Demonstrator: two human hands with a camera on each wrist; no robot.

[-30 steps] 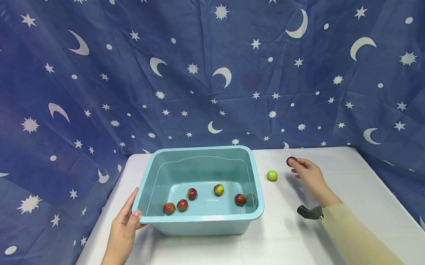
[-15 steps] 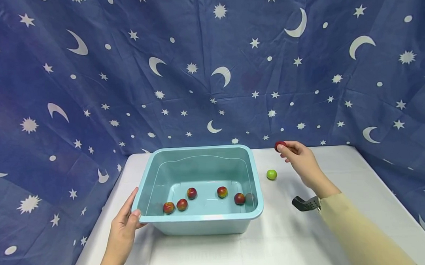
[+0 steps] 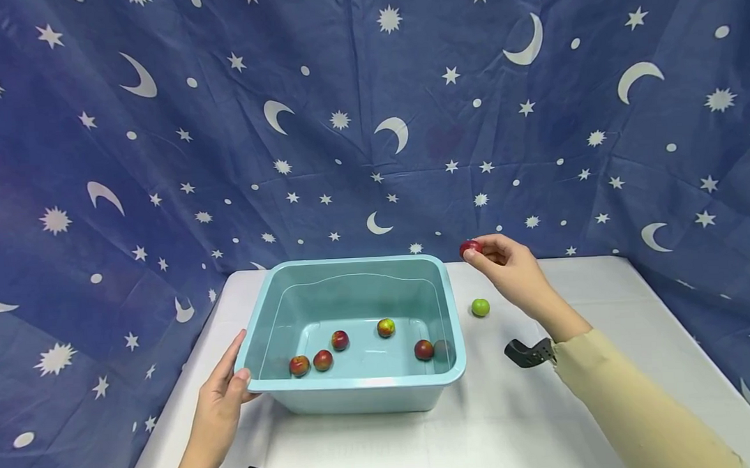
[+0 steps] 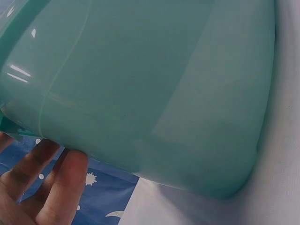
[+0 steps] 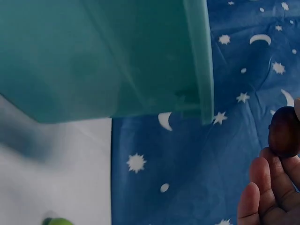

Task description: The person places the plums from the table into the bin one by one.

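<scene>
A light blue plastic tub (image 3: 359, 385) stands on the white table. On its floor lie several red plums, among them a red one (image 3: 424, 350) at the right and a yellow-and-red one (image 3: 386, 328) farther back. My left hand (image 3: 218, 391) holds the tub's left rim, thumb on the rim and fingers against the outer wall, seen in the left wrist view (image 4: 65, 187) too. Up beyond the tub's back right corner, my right hand (image 3: 508, 266) pinches a dark red plum (image 3: 470, 248) between thumb and fingers. The right wrist view shows this plum (image 5: 283, 132) beside the tub's outer wall.
A small green fruit (image 3: 480, 307) lies on the table (image 3: 611, 321) to the right of the tub. Behind the table hangs a blue cloth (image 3: 321, 145) with white moons and stars. Black wrist straps with camera mounts (image 3: 528, 353) are on both arms.
My right hand has lifted the dark red plum up and leftward, toward the tub. Inside the tub, the yellow-and-red plum has rolled a little. My left hand stays at the rim.
</scene>
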